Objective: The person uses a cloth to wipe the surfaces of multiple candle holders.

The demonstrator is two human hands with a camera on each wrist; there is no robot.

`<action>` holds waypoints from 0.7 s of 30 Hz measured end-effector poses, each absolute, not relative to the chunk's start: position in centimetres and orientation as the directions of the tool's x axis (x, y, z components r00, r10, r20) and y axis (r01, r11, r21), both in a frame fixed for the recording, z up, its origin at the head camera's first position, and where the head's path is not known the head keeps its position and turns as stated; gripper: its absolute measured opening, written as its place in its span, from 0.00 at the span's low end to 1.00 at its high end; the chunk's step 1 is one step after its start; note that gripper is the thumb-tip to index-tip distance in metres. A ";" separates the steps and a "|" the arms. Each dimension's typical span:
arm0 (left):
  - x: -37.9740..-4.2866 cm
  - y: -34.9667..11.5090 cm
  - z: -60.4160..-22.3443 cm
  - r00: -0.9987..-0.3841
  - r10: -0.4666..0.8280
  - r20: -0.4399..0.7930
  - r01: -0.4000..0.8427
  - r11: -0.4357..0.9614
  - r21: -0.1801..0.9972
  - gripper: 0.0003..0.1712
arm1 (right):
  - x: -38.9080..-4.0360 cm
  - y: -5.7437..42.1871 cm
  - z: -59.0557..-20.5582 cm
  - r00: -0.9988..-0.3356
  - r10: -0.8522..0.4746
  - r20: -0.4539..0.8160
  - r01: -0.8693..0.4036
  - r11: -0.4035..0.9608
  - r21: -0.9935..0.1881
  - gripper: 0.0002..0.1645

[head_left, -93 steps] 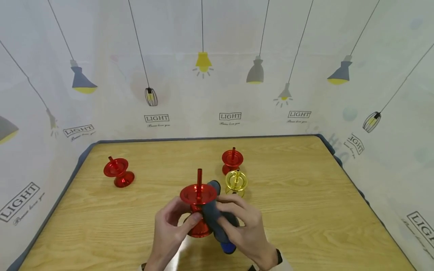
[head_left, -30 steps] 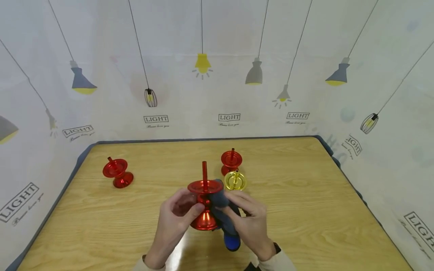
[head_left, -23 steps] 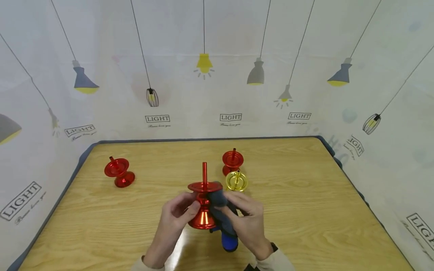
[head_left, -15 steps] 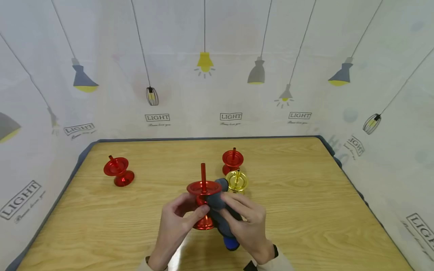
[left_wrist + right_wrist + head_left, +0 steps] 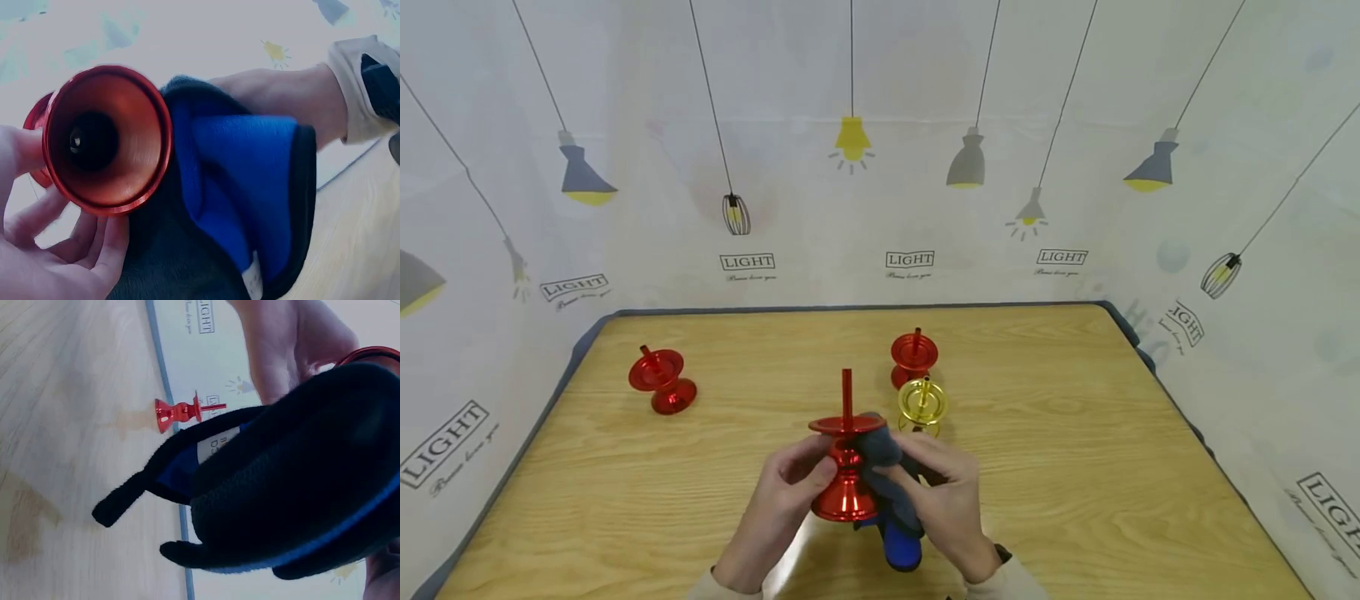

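Note:
A shiny red candlestick with a tall thin stem is held off the wooden table, its base tipped towards me. My left hand grips its waist from the left, thumb in front. My right hand pinches a dark grey-blue cloth against the candlestick's right side, below the plate. The cloth's bright blue underside hangs beneath the fingers. In the left wrist view the candlestick's hollow base faces the camera beside the folded cloth. The cloth hides most of the right hand in the right wrist view.
On the table stand a gold candlestick, just beyond my right hand, and a red one right behind it. Another red candlestick stands at the far left. A white printed backdrop encloses the table's back and sides.
The held candlestick has dipped a little and tilted, so its plate now shows nearly edge-on. Both hands stay on it and the cloth, whose blue part hangs lower. The standing candlesticks have not moved.

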State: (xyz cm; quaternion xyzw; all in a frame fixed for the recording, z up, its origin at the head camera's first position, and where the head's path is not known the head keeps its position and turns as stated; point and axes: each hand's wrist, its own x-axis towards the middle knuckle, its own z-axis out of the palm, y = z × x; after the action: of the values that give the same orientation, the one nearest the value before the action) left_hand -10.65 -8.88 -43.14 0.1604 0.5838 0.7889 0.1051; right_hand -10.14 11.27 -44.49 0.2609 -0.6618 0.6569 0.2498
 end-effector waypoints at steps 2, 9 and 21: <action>-10.5 -8.8 -43.1 -0.948 0.308 0.087 -0.001 -0.273 0.962 0.11 | -10.2 11.1 -44.7 -0.742 -0.017 0.670 -0.670 0.007 -0.742 0.21; -10.5 -8.4 -42.3 -0.969 0.179 0.172 0.169 -0.031 0.985 0.10 | -10.3 11.5 -44.4 -0.646 -0.021 0.763 -0.748 0.216 -0.627 0.23; -10.5 -8.0 -42.6 -0.979 0.190 0.079 0.071 -0.047 0.996 0.13 | -10.0 11.9 -44.0 -0.601 -0.054 0.798 -0.774 0.289 -0.563 0.18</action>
State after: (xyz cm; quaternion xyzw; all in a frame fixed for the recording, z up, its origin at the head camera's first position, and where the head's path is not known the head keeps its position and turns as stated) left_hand -10.51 -7.96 -42.55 0.0947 0.6889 0.7175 0.0416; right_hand -10.00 11.88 -44.02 0.2853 -0.7253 0.5237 0.3439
